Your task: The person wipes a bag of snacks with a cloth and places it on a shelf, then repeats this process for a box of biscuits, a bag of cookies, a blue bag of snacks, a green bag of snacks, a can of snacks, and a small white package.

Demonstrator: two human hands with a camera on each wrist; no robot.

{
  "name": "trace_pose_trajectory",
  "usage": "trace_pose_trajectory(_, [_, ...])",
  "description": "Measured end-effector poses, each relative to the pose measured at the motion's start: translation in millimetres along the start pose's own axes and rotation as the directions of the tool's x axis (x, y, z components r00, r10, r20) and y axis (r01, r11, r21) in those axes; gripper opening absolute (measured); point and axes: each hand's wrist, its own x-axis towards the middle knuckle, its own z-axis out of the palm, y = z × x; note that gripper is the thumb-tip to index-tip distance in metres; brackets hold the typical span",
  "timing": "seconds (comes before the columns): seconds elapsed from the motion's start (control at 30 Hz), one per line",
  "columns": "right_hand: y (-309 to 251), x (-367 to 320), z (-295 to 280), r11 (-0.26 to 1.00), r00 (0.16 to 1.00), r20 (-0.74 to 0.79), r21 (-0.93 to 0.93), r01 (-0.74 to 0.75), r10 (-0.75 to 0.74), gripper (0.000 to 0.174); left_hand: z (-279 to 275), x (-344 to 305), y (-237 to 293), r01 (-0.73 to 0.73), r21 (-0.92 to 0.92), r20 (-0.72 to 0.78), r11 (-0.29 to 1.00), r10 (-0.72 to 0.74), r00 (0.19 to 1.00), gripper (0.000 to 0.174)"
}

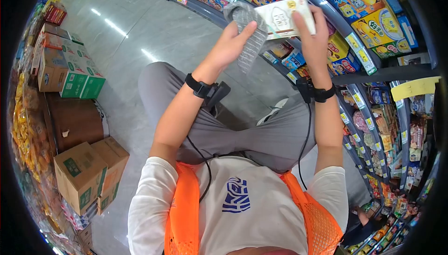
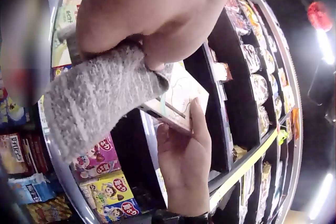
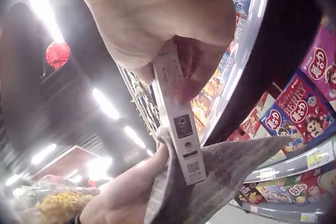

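My left hand (image 1: 227,49) grips a grey striped cloth (image 1: 247,59), thumb on top, and part of it hangs below the fingers. My right hand (image 1: 313,33) holds a white printed box (image 1: 281,18) by its right end. The two hands are raised in front of the shelf, and the cloth overlaps the box's left end. In the left wrist view the bunched cloth (image 2: 97,100) covers part of the box (image 2: 184,95). The right wrist view shows a narrow printed side of the box (image 3: 184,129) between thumb and fingers, with cloth (image 3: 236,163) around its far end.
Curved store shelves (image 1: 366,61) with colourful snack boxes (image 1: 378,24) and price tags stand close ahead and to the right. Cardboard cartons (image 1: 81,171) and green-and-white cartons (image 1: 81,80) are stacked at left. Grey tiled floor (image 1: 119,36) lies between. My knees are bent below the hands.
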Motion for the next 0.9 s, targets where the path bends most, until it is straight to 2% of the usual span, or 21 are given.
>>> trace_pose_trajectory(0.07, [-12, -5, 6, 0.995, 0.996, 0.088, -0.095, 0.033, -0.025, 0.033, -1, 1, -4, -0.034, 0.031, -0.091, 0.999, 0.037, 0.995, 0.044])
trace_pose_trajectory(0.1, [-17, -8, 7, 0.994, 0.992, 0.114, -0.101, -0.04, 0.051, 0.03, 0, 4, -5, -0.056, 0.043, -0.12, 0.998, 0.06, 0.991, 0.043])
trace_pose_trajectory(0.13, [-12, -9, 8, 0.994, 0.992, 0.125, -0.107, -0.005, 0.019, 0.031, -2, 10, -10, -0.194, 0.13, -0.147, 0.972, 0.212, 0.966, 0.043])
trace_pose_trajectory(0.17, [-10, -10, 10, 0.97, 0.989, 0.09, -0.201, 0.133, -0.117, 0.035, -3, 15, -14, -0.327, 0.205, -0.159, 0.923, 0.361, 0.919, 0.044])
trace_pose_trajectory(0.2, [-15, -11, 8, 0.97, 0.993, 0.11, -0.232, 0.071, -0.046, 0.039, -2, 16, -13, -0.372, 0.325, -0.167, 0.869, 0.44, 0.882, 0.039])
trace_pose_trajectory(0.23, [-24, -10, 9, 0.974, 0.987, 0.12, -0.186, 0.132, -0.11, 0.039, -1, 17, -9, -0.411, 0.44, -0.166, 0.799, 0.522, 0.837, 0.034])
trace_pose_trajectory(0.27, [-23, -9, 5, 0.962, 0.983, 0.162, -0.245, 0.124, -0.085, 0.037, -3, 19, -5, -0.423, 0.428, -0.093, 0.799, 0.504, 0.859, 0.03])
trace_pose_trajectory(0.3, [-31, -6, 0, 0.928, 0.962, 0.231, -0.306, 0.214, -0.145, 0.036, -4, 20, 0, -0.434, 0.421, -0.022, 0.796, 0.487, 0.873, 0.026])
trace_pose_trajectory(0.4, [-48, -2, -5, 0.957, 0.932, 0.359, -0.246, 0.154, -0.057, 0.034, 4, 12, 16, -0.551, 0.512, 0.145, 0.659, 0.566, 0.811, 0.016])
trace_pose_trajectory(0.5, [-72, 2, -26, 0.984, 0.834, 0.551, -0.166, 0.066, 0.037, 0.038, 31, 1, 42, -0.507, 0.41, 0.078, 0.759, 0.524, 0.848, 0.012])
trace_pose_trajectory(0.53, [-87, 2, -29, 0.979, 0.819, 0.572, -0.187, 0.081, 0.041, 0.038, 36, -3, 49, -0.5, 0.411, 0.091, 0.762, 0.512, 0.854, 0.012])
trace_pose_trajectory(0.6, [-114, -1, -34, 0.972, 0.825, 0.557, -0.232, 0.048, 0.093, 0.037, 43, -12, 61, -0.482, 0.424, 0.107, 0.766, 0.487, 0.867, 0.013])
trace_pose_trajectory(0.63, [-129, 3, -40, 0.959, 0.823, 0.564, -0.266, 0.1, 0.071, 0.037, 43, -15, 65, -0.474, 0.461, 0.155, 0.75, 0.458, 0.875, 0.016])
trace_pose_trajectory(0.73, [-169, 19, -80, 0.911, 0.829, 0.558, -0.354, 0.214, 0.022, 0.039, 52, -26, 72, -0.564, 0.409, 0.247, 0.717, 0.508, 0.825, 0.015])
trace_pose_trajectory(0.77, [-197, 26, -96, 0.884, 0.834, 0.549, -0.417, 0.211, 0.06, 0.04, 57, -29, 77, -0.561, 0.388, 0.24, 0.731, 0.508, 0.827, 0.016])
trace_pose_trajectory(0.8, [-220, 31, -113, 0.866, 0.857, 0.515, -0.424, 0.263, -0.008, 0.04, 62, -33, 81, -0.556, 0.367, 0.23, 0.746, 0.506, 0.831, 0.017])
trace_pose_trajectory(0.83, [-238, 37, -136, 0.77, 0.909, 0.414, -0.564, 0.297, -0.048, 0.04, 65, -34, 85, -0.549, 0.345, 0.22, 0.761, 0.503, 0.835, 0.017])
trace_pose_trajectory(0.87, [-281, 48, -156, 0.728, 0.916, 0.398, -0.641, 0.243, 0.044, 0.046, 63, -32, 83, -0.527, 0.34, 0.221, 0.779, 0.478, 0.85, 0.018])
trace_pose_trajectory(0.9, [-298, 49, -179, 0.657, 0.993, 0.114, -0.749, 0.085, 0.001, 0.046, 58, -27, 77, -0.502, 0.335, 0.221, 0.798, 0.451, 0.865, 0.019])
